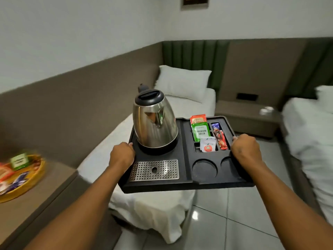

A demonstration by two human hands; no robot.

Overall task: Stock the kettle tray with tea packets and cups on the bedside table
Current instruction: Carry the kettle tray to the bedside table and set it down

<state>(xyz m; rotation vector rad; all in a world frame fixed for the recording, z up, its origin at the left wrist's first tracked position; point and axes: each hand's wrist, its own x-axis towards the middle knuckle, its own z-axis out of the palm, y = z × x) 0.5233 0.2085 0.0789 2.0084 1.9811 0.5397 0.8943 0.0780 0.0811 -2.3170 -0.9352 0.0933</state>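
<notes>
I hold a black kettle tray [185,184] in the air in front of me. My left hand [122,155] grips its left edge and my right hand [246,150] grips its right edge. A steel kettle [155,121] with a black lid stands on the tray's back left, behind a perforated metal drip grate [155,170]. Tea packets [201,132] and sachets [220,139] fill the compartments at the back right. Two round cup recesses [204,168] at the front right hold nothing. Two white cups [266,110] stand on the bedside table [246,112] far right.
A yellow basket [25,177] with several packets sits on a brown counter [36,204] at the left, blurred. One bed with a white pillow [182,83] lies straight ahead below the tray. Another bed [310,134] is on the right. Grey floor tiles [225,222] run between them.
</notes>
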